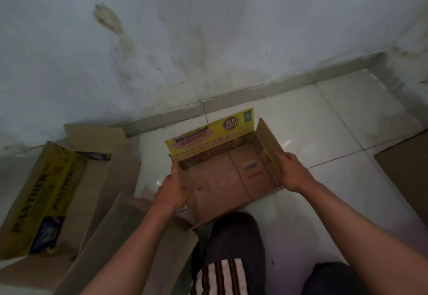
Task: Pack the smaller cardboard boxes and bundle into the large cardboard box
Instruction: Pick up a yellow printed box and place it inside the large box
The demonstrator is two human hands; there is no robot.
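An open cardboard box [222, 178] with a yellow printed far flap is held over the white tiled floor in front of my knee. My left hand [172, 189] grips its left wall and my right hand [293, 170] grips its right wall. Its inside is bare brown card. To the left lies a larger cardboard box [55, 190] with a yellow "Panther" print, its flaps spread. Another plain cardboard flap [122, 236] lies under my left forearm; I cannot tell which box it belongs to. No bundle is in view.
A stained white wall [208, 39] runs close behind the boxes, with a grey skirting strip along its foot. A flat brown cardboard sheet [407, 167] lies at the right edge. My knees in dark striped trousers [231, 255] fill the bottom centre. Glossy floor tiles [335, 120] show at the right.
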